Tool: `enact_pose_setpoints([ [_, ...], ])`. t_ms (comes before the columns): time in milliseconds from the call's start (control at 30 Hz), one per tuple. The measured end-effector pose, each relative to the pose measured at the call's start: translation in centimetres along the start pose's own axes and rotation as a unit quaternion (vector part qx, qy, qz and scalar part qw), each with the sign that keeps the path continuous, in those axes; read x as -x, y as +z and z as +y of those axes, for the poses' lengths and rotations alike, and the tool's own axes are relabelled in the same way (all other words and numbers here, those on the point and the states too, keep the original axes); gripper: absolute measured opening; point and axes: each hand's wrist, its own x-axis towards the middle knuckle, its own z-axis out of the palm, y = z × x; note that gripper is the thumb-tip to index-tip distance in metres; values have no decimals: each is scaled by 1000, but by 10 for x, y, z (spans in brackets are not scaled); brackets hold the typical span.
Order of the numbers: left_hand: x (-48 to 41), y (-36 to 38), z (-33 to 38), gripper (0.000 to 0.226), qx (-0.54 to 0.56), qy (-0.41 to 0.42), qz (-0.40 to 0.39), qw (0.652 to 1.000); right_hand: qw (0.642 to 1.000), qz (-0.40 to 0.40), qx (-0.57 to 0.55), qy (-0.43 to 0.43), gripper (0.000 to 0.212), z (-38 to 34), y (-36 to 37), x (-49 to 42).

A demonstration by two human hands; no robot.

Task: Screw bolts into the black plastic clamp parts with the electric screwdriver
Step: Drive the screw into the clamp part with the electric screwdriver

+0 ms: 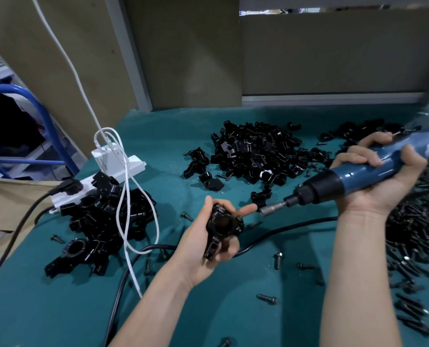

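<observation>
A: What is nearest to us?

B: The bench (246, 319) with its green cover, and the two forearms of the person that reach over it. It carries everything else.

A: And the big heaps on it?

B: At the right edge lies a wide heap of bolts (418, 236). In the middle, further back, is a heap of loose clamp parts (256, 156). At the left, against a white power strip (113, 169), is a smaller pile of joined clamps (100, 221). I judge these are the finished ones.

A: Where is the electric screwdriver (358, 176)?

B: The right hand (383, 189) holds it above the bench, with the fingers wrapped round the blue body. The bit (271, 209) points left and down.

A: And the clamp being worked on?

B: The clamp (224, 225) is in the left hand (205, 249), in front of the bit and apart from it. The fingers are closed round it, and only the index finger stretches out toward the bit. I cannot tell if a bolt already sits in it.

A: So how far is the work?

B: I think less than half. The middle heap is larger than the left pile, and a few single bolts (267, 298) lie scattered near us.
</observation>
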Motion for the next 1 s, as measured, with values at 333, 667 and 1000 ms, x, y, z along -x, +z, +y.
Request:
enact_pose_setpoints([
  [333, -5, -1, -1, 39, 183, 38, 82, 979, 990, 129, 50, -4, 19, -2, -40, -2],
  [667, -9, 4, -1, 41, 238, 60, 208, 947, 974, 209, 83, -11, 34, 1, -66, 1],
  [1000, -1, 6, 5, 26, 241, 26, 176, 954, 928, 286, 232, 56, 15, 10, -75, -2],
])
